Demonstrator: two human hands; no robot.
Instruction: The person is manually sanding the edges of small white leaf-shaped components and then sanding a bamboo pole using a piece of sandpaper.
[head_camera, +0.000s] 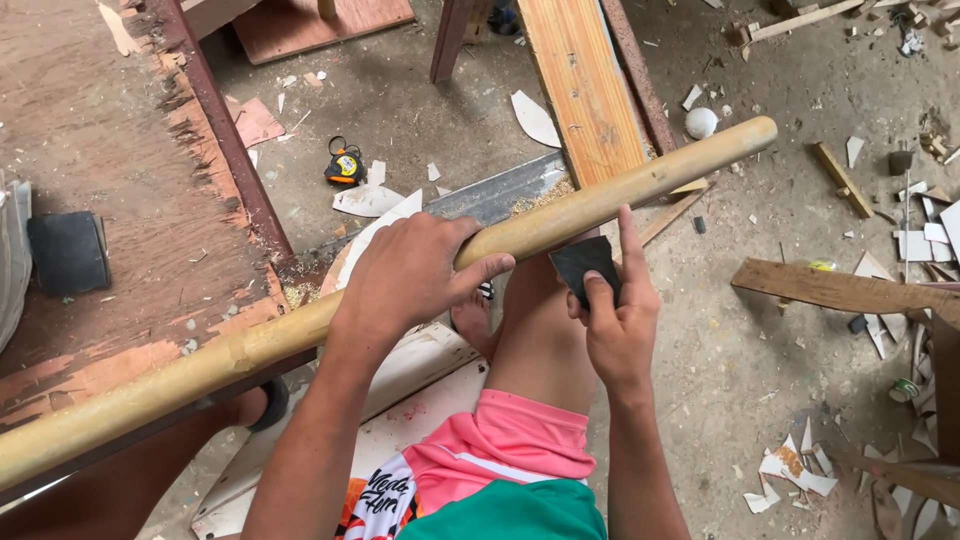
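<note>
right hand (612, 318) pinches a dark sandpaper piece (583, 262) under the pole. left hand (415, 272), at 9 o'clock of it, wraps around the long wooden pole (560, 210), which runs from 7 to 1 o'clock, pale, smooth and round. risk: the unsupported far end could roll or swing. tape measure (345, 165) lies beyond.

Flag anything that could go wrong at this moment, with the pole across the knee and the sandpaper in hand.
1. The long wooden pole juts unsupported past the left hand, so it could tip or roll.
2. The right hand pinches only a small dark sandpaper piece, so fingers may scrape the wood.
3. Wood scraps litter the floor by a bare foot, which may get cut.
</note>
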